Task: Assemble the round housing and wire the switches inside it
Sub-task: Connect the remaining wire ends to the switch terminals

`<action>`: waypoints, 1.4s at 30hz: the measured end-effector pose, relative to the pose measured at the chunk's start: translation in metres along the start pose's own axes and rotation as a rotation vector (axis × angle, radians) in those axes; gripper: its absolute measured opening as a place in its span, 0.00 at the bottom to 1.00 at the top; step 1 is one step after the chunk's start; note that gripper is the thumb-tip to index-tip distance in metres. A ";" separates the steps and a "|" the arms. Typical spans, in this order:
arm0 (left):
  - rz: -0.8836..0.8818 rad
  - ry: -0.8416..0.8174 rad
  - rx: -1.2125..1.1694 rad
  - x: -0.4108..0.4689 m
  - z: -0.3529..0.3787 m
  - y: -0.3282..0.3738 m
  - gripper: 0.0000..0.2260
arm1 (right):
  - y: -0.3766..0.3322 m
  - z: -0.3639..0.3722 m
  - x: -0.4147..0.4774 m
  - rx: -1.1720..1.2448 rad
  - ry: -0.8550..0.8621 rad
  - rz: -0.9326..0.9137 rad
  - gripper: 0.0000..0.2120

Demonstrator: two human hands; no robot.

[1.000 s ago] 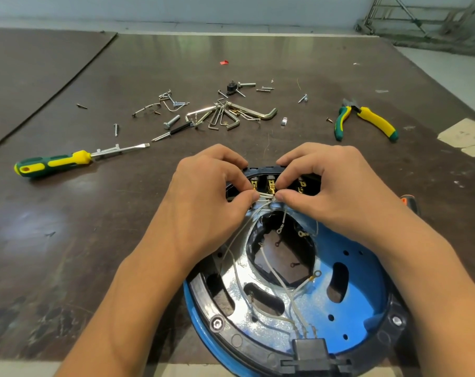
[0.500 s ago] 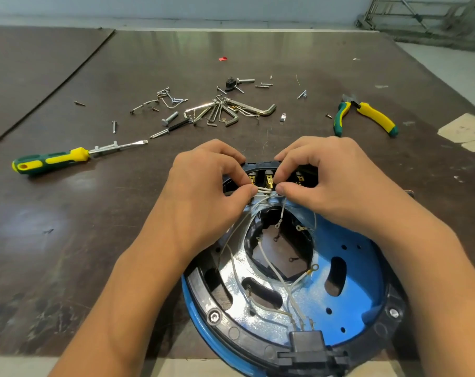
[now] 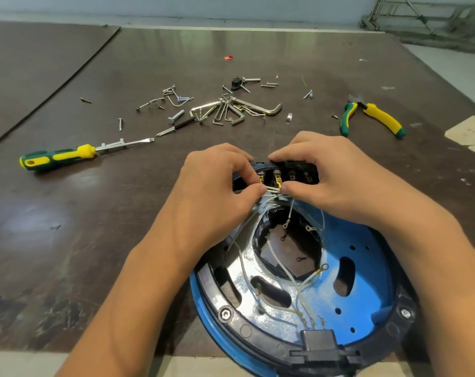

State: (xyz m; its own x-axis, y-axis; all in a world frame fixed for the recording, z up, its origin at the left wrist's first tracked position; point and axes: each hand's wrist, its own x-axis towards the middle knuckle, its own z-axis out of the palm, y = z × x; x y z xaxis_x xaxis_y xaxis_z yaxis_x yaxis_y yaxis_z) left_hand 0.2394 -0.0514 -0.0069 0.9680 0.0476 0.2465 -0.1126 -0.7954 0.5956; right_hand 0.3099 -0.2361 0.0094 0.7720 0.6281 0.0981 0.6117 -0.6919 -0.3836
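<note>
At the near edge of the dark brown table [image 3: 67,240] lies the round blue housing with a black plastic rim and a shiny metal inner plate [image 3: 367,284], its open side up. A black plastic connector block [image 3: 319,342] sits on the nearest part of the rim. Thin white wires with ring terminals [image 3: 274,257] run from it across the plate and over the central hole.

At the far side of the housing stands a row of black switches with brass terminals [image 3: 293,175]. Just before it, the left hand [image 3: 217,197] pinches a white wire end [image 3: 273,189] between thumb and forefinger. The right hand [image 3: 331,183] meets it from the other side, thumb tip against the same wire end and curled fingers over the top of the switch row.

Further out on the left lies a green-and-yellow flat-blade screwdriver [image 3: 56,157]. Beyond the hands, a fan of silver hex keys [image 3: 231,111] lies among loose silver screws and bolts [image 3: 176,117]. To the right rest green-and-yellow pliers [image 3: 372,118]. A small red scrap [image 3: 228,57] lies farthest back.
</note>
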 end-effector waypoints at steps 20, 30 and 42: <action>-0.005 0.023 0.015 0.005 0.000 0.000 0.04 | 0.002 0.006 0.000 0.066 0.077 0.001 0.19; -0.044 -0.023 -0.095 0.008 0.000 -0.001 0.17 | 0.001 0.006 0.000 0.068 0.080 0.011 0.19; 0.051 -0.150 -0.056 0.016 0.002 -0.006 0.30 | -0.001 0.005 0.001 0.073 0.075 0.014 0.19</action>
State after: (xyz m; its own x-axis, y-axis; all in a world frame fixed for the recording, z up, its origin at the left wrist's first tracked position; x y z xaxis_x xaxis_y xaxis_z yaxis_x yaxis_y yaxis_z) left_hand 0.2558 -0.0471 -0.0078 0.9829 -0.0862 0.1626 -0.1704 -0.7593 0.6280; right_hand 0.3091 -0.2334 0.0049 0.7925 0.5886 0.1597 0.5889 -0.6705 -0.4513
